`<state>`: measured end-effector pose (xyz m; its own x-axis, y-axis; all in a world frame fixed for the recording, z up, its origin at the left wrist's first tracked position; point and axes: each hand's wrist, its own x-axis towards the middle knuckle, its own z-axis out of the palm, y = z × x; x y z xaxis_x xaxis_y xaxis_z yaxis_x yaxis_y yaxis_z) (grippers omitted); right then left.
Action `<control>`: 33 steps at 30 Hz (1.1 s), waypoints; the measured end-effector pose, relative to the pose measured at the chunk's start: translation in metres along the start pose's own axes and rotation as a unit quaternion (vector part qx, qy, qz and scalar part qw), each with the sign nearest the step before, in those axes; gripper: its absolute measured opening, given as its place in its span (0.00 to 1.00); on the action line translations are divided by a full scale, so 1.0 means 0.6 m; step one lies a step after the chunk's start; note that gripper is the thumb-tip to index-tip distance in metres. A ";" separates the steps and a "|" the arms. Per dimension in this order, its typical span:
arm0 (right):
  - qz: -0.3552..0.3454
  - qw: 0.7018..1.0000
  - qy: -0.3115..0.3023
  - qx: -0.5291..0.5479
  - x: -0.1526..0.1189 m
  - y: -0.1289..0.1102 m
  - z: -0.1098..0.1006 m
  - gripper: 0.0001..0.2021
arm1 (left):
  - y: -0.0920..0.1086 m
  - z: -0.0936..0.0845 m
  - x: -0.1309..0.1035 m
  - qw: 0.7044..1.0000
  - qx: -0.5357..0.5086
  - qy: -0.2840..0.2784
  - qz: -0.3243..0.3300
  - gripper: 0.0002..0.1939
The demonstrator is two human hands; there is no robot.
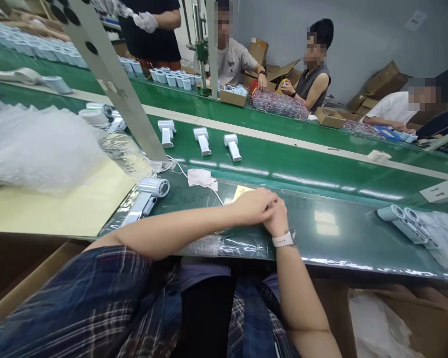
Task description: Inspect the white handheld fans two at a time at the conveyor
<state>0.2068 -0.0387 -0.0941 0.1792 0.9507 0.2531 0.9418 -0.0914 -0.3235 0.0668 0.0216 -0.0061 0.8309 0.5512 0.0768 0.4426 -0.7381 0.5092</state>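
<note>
My left hand [253, 205] and my right hand [277, 217] are clasped together over the near edge of the green work table [351, 233]. Their fingers are folded against each other, and no object shows between them. A pale watch strap [282, 239] circles my right wrist. Just beyond my left hand lies a small yellow note [242, 192], partly covered by the hand. A crumpled white paper [202, 179] and a thin white cable rest to its left. Light blue handheld devices [154, 187] lie by my left forearm.
Three similar devices [202, 141] lie spaced out on the green conveyor [294, 159]. Plastic bags [41, 149] and a slanted metal post [115, 84] stand at left. More devices [403, 223] lie beside bags at right. Several people work across the line, near light blue cups [177, 79].
</note>
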 end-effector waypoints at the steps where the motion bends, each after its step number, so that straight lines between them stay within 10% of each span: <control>1: 0.000 1.000 0.003 0.004 0.004 -0.014 0.008 0.11 | -0.027 -0.015 0.022 0.996 0.038 0.014 -0.076 0.15; 6: 0.000 0.999 0.022 0.028 0.013 -0.038 0.023 0.03 | -0.183 -0.088 0.146 0.933 0.081 0.127 -0.327 0.30; 10: 0.010 0.998 0.035 0.041 0.019 -0.022 0.023 0.07 | -0.242 -0.088 0.209 0.867 0.055 0.155 -0.470 0.38; 15: 0.015 0.996 0.048 0.073 0.021 -0.010 0.027 0.08 | -0.281 -0.069 0.219 0.871 0.072 0.158 -0.460 0.41; 23: 0.025 0.990 0.045 0.130 0.024 -0.006 0.030 0.08 | -0.366 -0.134 0.149 0.826 0.063 0.158 -0.537 0.45; 33: 0.035 0.972 0.056 0.226 0.029 0.005 0.021 0.06 | -0.331 -0.117 0.166 0.873 -0.017 0.198 -0.446 0.34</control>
<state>0.2090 -0.0186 -0.1023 0.2922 0.9066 0.3046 0.7094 0.0081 -0.7047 0.0379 0.2504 -0.0396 -0.0243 0.9968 -0.0767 0.8384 0.0621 0.5414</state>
